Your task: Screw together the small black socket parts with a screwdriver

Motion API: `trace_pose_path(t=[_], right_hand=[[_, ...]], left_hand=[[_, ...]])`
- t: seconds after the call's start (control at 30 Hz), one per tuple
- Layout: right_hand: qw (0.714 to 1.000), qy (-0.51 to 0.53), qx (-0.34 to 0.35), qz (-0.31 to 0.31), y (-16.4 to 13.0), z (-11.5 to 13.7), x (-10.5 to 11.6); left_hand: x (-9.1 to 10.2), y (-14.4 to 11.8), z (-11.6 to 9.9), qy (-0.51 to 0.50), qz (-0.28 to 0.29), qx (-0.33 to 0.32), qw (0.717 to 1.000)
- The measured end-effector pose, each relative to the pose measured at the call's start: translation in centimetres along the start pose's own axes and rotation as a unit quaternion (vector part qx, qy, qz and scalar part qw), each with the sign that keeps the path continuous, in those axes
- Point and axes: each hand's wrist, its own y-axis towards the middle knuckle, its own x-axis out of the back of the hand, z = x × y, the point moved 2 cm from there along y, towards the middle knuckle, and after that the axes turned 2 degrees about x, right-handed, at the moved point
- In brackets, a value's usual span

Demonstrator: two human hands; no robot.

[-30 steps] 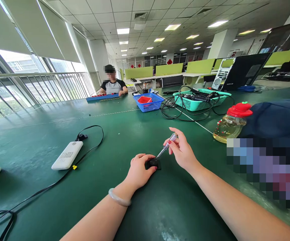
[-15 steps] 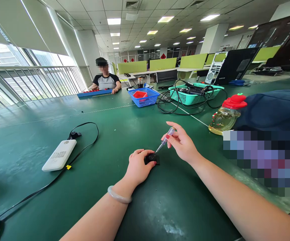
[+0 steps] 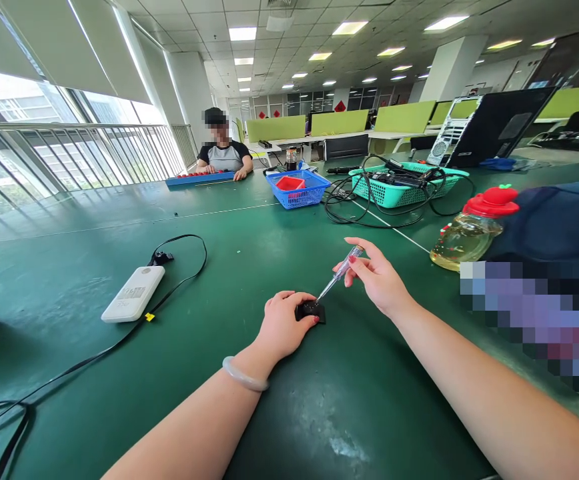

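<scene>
On the green table [image 3: 249,287] lies a small black block-like part [image 3: 312,309], partly covered by fingers. My left hand [image 3: 287,323] grips it from the left, thumb at the near side and fingers at the far side. A screwdriver [image 3: 342,270] with a clear handle and a thin metal shaft is pinched in my right hand [image 3: 377,277]. Its index finger reaches over the handle's top end. The shaft slants down to the left, and its tip meets the top of the black part. Exactly what the tip sits in is too small to make out.
A white power bank [image 3: 133,295] with a black cable lies left. Farther back are a blue basket [image 3: 299,193], a teal basket [image 3: 394,193] of cables, and a bottle [image 3: 469,233] with a red lid. Another person [image 3: 224,157] sits across the table by a blue tray [image 3: 199,179].
The view has shifted slightly, so everything appears a little farther right. Both hands keep their hold, and the screwdriver tip stays at the black part.
</scene>
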Motion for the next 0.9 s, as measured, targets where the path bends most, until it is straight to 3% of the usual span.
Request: trace_pose_path(t=[0.43, 0.7, 0.9], right_hand=[[0.998, -0.004, -0.041, -0.044, 0.2, -0.4, 0.2], [0.993, 0.056, -0.101, -0.010, -0.2, -0.9, -0.8], [0.983, 0.090, -0.147, -0.058, -0.3, -1.0, -1.0]], left_hand=[[-0.3, 0.1, 0.3, -0.011, -0.008, -0.004, 1.000], [-0.1, 0.0, 0.2, -0.012, -0.011, -0.006, 1.000], [-0.2, -0.1, 0.3, -0.008, -0.013, -0.013, 1.000]])
